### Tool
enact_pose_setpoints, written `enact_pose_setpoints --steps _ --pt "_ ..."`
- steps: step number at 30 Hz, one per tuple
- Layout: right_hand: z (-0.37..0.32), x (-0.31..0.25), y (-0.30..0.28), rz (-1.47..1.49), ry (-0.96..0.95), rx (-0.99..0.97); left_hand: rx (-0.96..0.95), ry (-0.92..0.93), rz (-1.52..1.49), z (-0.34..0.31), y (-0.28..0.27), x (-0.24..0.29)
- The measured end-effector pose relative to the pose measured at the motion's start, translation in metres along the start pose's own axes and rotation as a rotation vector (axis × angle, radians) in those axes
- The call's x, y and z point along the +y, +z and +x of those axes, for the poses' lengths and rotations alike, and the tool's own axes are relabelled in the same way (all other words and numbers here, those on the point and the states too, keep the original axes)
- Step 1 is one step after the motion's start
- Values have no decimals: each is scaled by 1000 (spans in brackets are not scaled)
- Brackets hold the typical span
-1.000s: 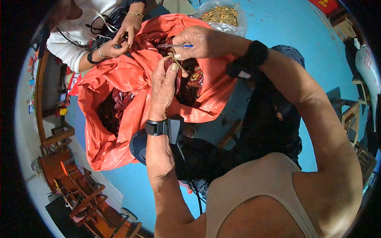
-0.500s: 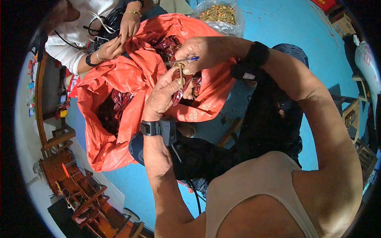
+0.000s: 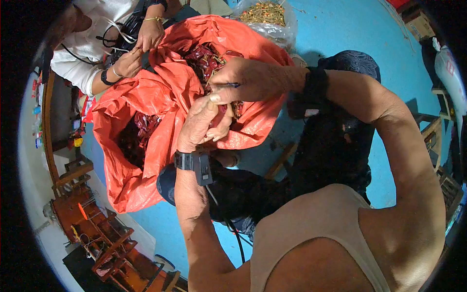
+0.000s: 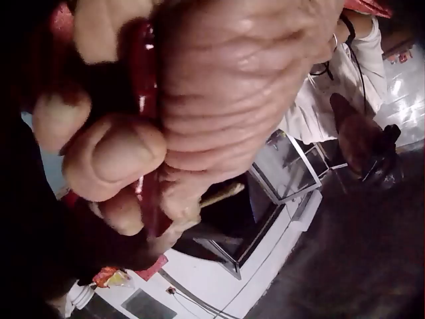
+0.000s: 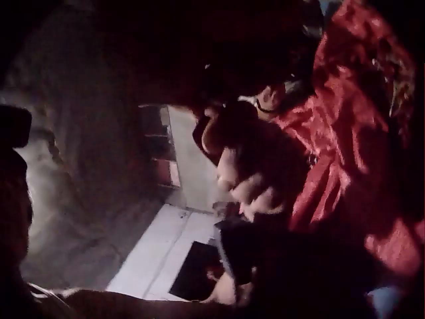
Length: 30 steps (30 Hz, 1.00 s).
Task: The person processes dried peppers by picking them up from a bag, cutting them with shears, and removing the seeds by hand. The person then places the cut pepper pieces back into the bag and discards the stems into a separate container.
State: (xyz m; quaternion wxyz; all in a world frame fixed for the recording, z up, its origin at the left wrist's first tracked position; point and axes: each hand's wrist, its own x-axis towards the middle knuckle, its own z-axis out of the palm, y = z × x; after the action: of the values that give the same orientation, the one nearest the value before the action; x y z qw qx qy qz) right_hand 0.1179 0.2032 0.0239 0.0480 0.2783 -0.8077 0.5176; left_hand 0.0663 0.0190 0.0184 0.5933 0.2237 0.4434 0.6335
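My left hand point(image 3: 197, 124) grips a dark red dried chili point(image 4: 147, 73), its shiny skin showing between the curled fingers. A pale stem point(image 4: 222, 195) sticks out beside the hand in the left wrist view. The right hand point(image 3: 248, 80) meets it thumb to thumb above the sack and holds a thin tool with a blue end point(image 3: 234, 84); its front part is hidden by the fingers. Below both hands, dried chilies point(image 3: 206, 56) fill the opening of an orange-red woven sack point(image 3: 253, 39). The right wrist view is very dark.
Another sack opening with chilies point(image 3: 146, 127) lies at the left. A person's two hands point(image 3: 127, 64) meet over the sack's far left edge. A clear plastic bag of stems point(image 3: 265, 13) stands behind on the blue floor point(image 3: 335, 29). Wooden furniture point(image 3: 73, 214) lines the left.
The thin tool's metal part and the stem showed between my hands earlier and are now covered by fingers. My hands have come together; the left has turned. The other person's hands have moved together.
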Motion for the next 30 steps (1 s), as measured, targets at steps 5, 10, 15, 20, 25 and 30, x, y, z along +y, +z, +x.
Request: enact_pose_setpoints --steps 5,10,15,20,25,30 --pt "9 -12 10 565 379 328 162 259 68 15 8 6" --pt "23 -1 4 777 253 335 565 528 309 29 15 5" --pt "34 1 2 666 111 357 806 741 375 40 20 6" --pt "43 -2 -2 807 248 331 804 723 394 32 12 12" --pt "37 1 -15 235 26 155 633 492 616 4 4 16" --pt "19 1 -14 260 172 -96 539 521 1044 3 1 8"
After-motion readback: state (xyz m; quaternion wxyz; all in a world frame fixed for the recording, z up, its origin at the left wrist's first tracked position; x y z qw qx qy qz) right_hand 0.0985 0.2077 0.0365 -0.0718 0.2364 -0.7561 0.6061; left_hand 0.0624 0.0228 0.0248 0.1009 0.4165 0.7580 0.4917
